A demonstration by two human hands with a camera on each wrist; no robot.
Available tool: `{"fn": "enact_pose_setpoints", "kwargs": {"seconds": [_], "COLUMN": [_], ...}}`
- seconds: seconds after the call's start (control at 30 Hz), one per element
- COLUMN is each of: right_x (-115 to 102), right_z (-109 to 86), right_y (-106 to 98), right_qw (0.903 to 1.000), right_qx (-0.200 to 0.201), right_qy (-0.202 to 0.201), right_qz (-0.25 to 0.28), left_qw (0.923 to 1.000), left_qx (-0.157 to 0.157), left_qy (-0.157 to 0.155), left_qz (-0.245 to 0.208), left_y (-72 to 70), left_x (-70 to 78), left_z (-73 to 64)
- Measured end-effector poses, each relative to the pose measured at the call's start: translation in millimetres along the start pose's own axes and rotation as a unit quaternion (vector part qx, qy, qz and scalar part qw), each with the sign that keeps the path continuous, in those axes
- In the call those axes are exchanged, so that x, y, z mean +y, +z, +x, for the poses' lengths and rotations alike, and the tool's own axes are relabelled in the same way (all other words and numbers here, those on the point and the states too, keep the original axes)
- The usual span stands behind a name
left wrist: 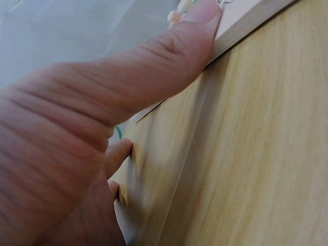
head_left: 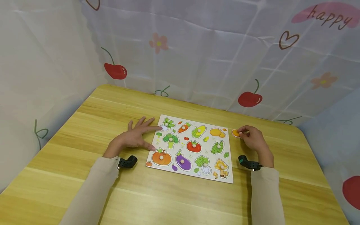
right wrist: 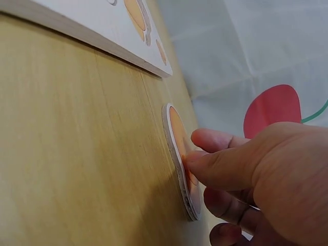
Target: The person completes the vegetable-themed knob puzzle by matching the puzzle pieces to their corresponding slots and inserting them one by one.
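A white wooden vegetable puzzle board lies flat on the table, holding several knobbed pieces such as the pumpkin, eggplant and tomato. At its upper right, a rounded yellow-orange potato-like picture shows no knob. My left hand has its fingers spread, with thumb and index finger on the board's left edge. To the right of the board, my right hand pinches an orange puzzle piece between thumb and fingertips. The pinched knob is hidden by the fingers. Whether the piece touches the table I cannot tell.
The wooden table extends around the board on all sides. A pale printed curtain with cherries and flowers hangs along the table's back edge. Black wrist mounts sit on both wrists.
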State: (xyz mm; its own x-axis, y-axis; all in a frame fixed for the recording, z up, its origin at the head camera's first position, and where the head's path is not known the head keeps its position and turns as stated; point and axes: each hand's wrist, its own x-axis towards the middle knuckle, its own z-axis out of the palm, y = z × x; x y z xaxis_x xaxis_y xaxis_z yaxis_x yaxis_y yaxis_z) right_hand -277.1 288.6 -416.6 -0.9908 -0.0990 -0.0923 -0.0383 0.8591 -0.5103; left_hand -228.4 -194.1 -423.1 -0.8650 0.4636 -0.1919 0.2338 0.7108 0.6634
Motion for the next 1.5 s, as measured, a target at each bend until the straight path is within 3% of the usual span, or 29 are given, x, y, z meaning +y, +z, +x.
{"fn": "enact_pose_setpoints", "kwargs": {"seconds": [0.2, 1.1, 1.5], "right_x": [1, -17, -31], "right_z": [0.7, 0.7, 1.3], "right_y": [3, 3, 8], "right_qw": [0.9999, 0.9993, 0.9965], "right_qx": [0.015, 0.017, 0.015], "right_qy": [-0.003, -0.034, -0.082], "right_qz": [-0.001, -0.005, -0.003], "left_qw": [1.0000, 1.0000, 1.0000], "left_qx": [0.001, 0.000, -0.002], "left_qy": [0.001, 0.001, -0.002], "left_qz": [0.001, 0.000, -0.004], "left_y": [0.6, -0.6, -0.3], "left_x": [-0.5, 1.2, 2.3], "left_z": [0.2, -0.5, -0.8]}}
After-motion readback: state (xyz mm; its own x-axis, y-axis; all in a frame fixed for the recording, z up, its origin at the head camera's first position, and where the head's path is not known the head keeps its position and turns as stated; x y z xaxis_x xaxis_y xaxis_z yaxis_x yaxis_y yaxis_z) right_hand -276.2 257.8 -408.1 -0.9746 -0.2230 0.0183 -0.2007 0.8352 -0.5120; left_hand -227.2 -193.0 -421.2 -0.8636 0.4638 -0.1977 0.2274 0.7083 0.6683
